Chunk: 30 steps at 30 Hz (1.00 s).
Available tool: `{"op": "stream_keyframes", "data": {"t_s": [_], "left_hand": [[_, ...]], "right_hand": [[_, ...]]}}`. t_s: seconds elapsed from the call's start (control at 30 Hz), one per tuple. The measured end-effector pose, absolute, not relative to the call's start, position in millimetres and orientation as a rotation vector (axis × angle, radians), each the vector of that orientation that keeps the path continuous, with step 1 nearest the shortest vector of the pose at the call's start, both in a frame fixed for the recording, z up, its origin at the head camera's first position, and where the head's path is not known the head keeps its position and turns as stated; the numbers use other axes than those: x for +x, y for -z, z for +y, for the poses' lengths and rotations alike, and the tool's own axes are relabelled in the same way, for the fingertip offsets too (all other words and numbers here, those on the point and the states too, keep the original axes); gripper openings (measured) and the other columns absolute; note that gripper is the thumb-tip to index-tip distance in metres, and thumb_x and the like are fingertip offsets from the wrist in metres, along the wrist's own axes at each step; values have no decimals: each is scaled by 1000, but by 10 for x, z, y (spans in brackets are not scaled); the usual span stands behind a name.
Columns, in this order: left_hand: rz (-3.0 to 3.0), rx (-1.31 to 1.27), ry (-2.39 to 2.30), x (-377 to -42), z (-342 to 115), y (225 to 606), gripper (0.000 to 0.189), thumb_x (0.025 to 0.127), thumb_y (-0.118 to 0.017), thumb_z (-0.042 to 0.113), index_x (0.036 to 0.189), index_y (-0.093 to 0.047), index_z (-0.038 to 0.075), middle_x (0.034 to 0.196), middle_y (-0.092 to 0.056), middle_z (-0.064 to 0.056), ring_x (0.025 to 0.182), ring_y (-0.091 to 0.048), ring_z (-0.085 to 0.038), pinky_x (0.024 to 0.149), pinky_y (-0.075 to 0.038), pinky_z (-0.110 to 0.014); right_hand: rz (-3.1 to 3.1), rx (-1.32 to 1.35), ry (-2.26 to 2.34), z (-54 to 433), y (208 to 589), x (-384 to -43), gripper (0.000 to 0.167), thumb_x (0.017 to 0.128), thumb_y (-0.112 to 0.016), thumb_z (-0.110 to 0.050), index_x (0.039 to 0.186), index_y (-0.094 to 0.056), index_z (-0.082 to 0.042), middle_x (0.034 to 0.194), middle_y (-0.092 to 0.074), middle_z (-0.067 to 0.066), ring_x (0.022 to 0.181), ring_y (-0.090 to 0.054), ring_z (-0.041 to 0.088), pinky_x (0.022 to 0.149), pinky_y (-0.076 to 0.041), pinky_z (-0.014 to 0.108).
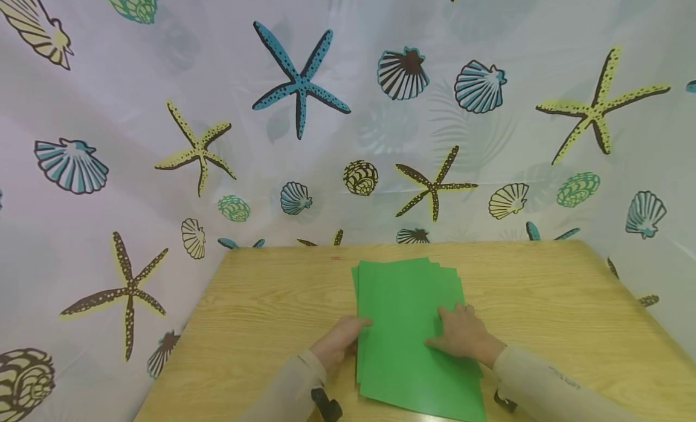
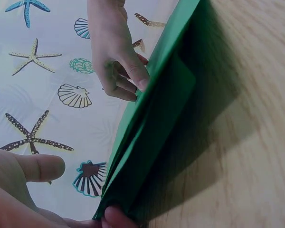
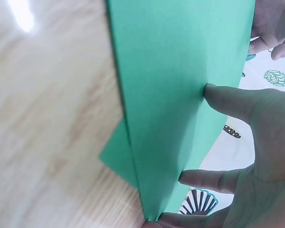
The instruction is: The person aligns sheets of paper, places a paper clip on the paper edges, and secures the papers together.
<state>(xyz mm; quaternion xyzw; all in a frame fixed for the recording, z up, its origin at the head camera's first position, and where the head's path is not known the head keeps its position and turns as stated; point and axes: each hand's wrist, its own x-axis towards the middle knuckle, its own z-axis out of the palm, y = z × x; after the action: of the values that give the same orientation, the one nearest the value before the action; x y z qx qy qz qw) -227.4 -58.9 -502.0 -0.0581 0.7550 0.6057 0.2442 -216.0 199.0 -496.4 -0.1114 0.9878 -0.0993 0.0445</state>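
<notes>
A loose stack of green paper sheets [image 1: 405, 331] lies on the wooden table, its edges uneven. My left hand [image 1: 344, 336] is at the left edge, holding it between fingers above and below the sheets, as the left wrist view shows. There the stack's edge [image 2: 147, 128] stands off the table and the sheets part slightly. My right hand [image 1: 464, 332] rests on the top sheet near the right side, its fingers spread. In the right wrist view the thumb and a fingertip [image 3: 185, 176] press the top sheet [image 3: 166, 95], with another finger at its edge.
The wooden table [image 1: 283, 301] extends on both sides of the sheets. Behind and beside it hangs a white curtain [image 1: 370, 126] printed with starfish and shells. A small red mark [image 1: 336, 258] shows near the table's back edge.
</notes>
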Motion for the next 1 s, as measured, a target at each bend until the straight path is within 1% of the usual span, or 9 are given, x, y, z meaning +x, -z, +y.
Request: {"op": "stream_keyframes", "data": {"t_s": [0.07,0.27,0.37,0.5,0.63,0.8,0.87,0.9,1.0], "left_hand": [[2062,-164,-1650,-2269,-587,5014,58,91,-55,24,131,-40,-15,134,-42,-28,122,-43,-41,101,-38,-51],[2073,-152,-1629,-2246,-574,4975,56,91,-56,26,130,-44,-12,129,-46,-23,118,-46,-39,99,-39,-52],[2072,-148,-1611,-2234,-573,4947,58,91,-55,27,132,-42,-12,133,-44,-24,123,-42,-41,103,-33,-56],[2058,-150,-1623,-2203,-578,4906,62,91,-55,29,135,-38,-12,140,-36,-29,129,-32,-47,106,-25,-61],[2011,-134,-1710,-2180,-549,4856,64,91,-54,24,136,-31,-16,143,-27,-33,132,-25,-49,108,-23,-59],[1942,-148,-1807,-2190,-504,4859,69,91,-53,19,138,-21,-19,146,-17,-35,135,-16,-49,110,-16,-57],[1905,-152,-1844,-2195,-489,4883,70,91,-52,19,138,-18,-20,146,-16,-35,135,-16,-49,110,-15,-57],[1879,-151,-1867,-2196,-483,4898,70,91,-52,18,138,-17,-20,145,-19,-35,134,-18,-48,110,-16,-57],[1816,-139,-1935,-2193,-471,4940,66,91,-51,15,137,-20,-19,139,-31,-31,129,-31,-45,109,-23,-55]], "right_hand": [[3016,-338,302,1987,4958,-2160,79,71,-73,-58,117,-55,4,97,-52,26,86,-49,38,55,-50,43],[3012,-329,299,1985,4952,-2157,78,70,-73,-58,117,-56,3,97,-52,25,85,-49,36,55,-49,42],[3008,-326,307,1984,4948,-2155,78,71,-74,-57,116,-56,3,96,-52,25,85,-49,36,55,-49,42],[3001,-329,310,1984,4942,-2149,79,71,-73,-57,118,-55,4,98,-53,25,86,-49,36,56,-49,43],[3000,-331,320,1992,4937,-2148,80,72,-73,-57,119,-55,4,98,-53,25,86,-49,36,57,-49,43],[3015,-341,312,1988,4937,-2136,78,72,-73,-56,117,-55,5,97,-53,25,85,-49,36,56,-49,43],[3017,-339,316,1984,4933,-2131,77,72,-73,-55,116,-56,5,96,-53,25,85,-49,36,56,-49,43],[3019,-338,319,1982,4930,-2128,76,72,-74,-55,116,-56,5,95,-53,25,85,-49,36,56,-49,44],[3019,-336,325,1980,4927,-2127,75,72,-74,-54,115,-56,5,94,-52,24,84,-49,35,57,-50,44]]}}
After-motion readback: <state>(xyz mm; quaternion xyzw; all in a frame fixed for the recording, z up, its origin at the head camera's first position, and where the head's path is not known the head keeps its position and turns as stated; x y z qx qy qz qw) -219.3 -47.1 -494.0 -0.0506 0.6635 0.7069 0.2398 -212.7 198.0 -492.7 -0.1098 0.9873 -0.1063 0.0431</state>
